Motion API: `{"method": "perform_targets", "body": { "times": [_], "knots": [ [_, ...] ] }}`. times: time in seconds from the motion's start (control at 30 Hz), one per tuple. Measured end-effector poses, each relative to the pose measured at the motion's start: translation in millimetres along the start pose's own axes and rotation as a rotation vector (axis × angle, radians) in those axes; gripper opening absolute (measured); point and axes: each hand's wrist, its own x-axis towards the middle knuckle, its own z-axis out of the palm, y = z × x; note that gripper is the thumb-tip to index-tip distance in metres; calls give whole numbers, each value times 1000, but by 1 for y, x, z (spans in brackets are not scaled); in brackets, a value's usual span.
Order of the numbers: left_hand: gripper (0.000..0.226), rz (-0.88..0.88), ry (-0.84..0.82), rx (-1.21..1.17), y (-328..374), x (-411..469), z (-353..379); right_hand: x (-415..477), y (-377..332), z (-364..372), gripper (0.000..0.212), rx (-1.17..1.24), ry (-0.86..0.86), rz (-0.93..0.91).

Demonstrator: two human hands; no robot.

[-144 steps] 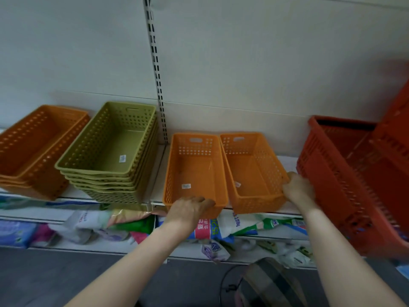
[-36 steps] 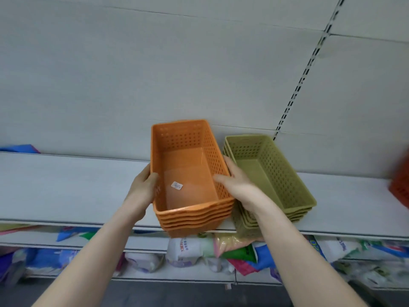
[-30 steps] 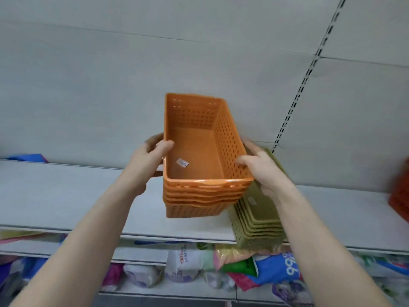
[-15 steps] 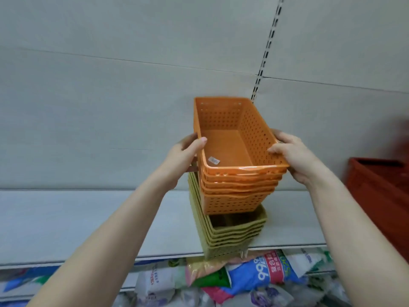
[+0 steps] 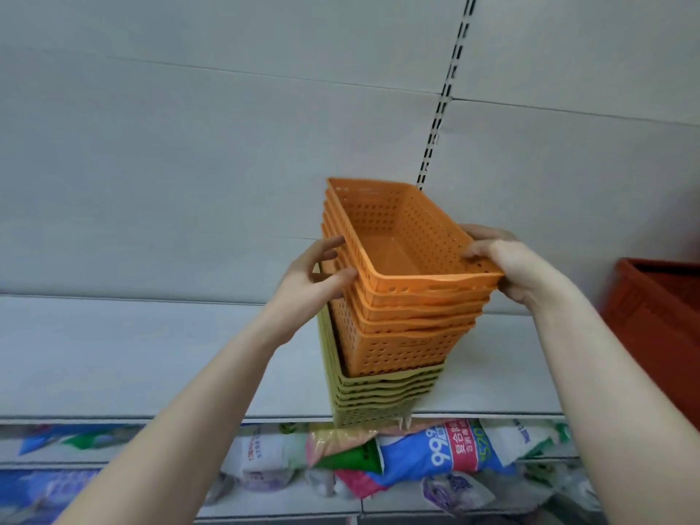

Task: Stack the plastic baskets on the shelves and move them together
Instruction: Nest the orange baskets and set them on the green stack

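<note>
A nested stack of several orange perforated baskets (image 5: 405, 327) sits inside the top of a stack of several olive-green baskets (image 5: 382, 403), which stands at the front edge of the white shelf (image 5: 132, 358). My left hand (image 5: 316, 276) grips the orange stack's left rim, fingers curled over the upper baskets. Over on the near right corner, my right hand (image 5: 503, 259) holds the rim of that same stack. The orange stack's bottom is hidden inside the green baskets.
A large red basket (image 5: 659, 327) stands on the shelf at the right edge. Below the shelf lie colourful bags (image 5: 447, 452) on a lower shelf. A slotted upright rail (image 5: 443, 104) runs up the white back panel.
The orange stack, which I lifted from beside the green stack, has come down into the green baskets. Both hands have stayed on its rim.
</note>
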Motion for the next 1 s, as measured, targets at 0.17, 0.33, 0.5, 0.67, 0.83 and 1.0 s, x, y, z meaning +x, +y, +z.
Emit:
{"method": "perform_targets", "body": {
  "times": [0.17, 0.33, 0.5, 0.67, 0.83, 1.0],
  "knots": [
    [53, -116, -19, 110, -31, -14, -4, -4, 29, 31, 56, -71, -88, 40],
    [72, 28, -41, 220, -44, -18, 0, -29, 55, 54, 32, 194, 316, 69],
    [45, 299, -81, 474, -55, -3, -7, -86, 87, 105, 66, 449, 400, 200],
    [24, 487, -151, 602, -50, 2, -17, -81, 84, 95, 52, 415, 353, 206],
    [29, 658, -133, 719, -49, -2, -22, -67, 80, 81, 53, 414, 355, 300],
    [38, 686, -26, 769, -48, 19, -28, -24, 50, 62, 55, 299, 334, 296]
  ]
}}
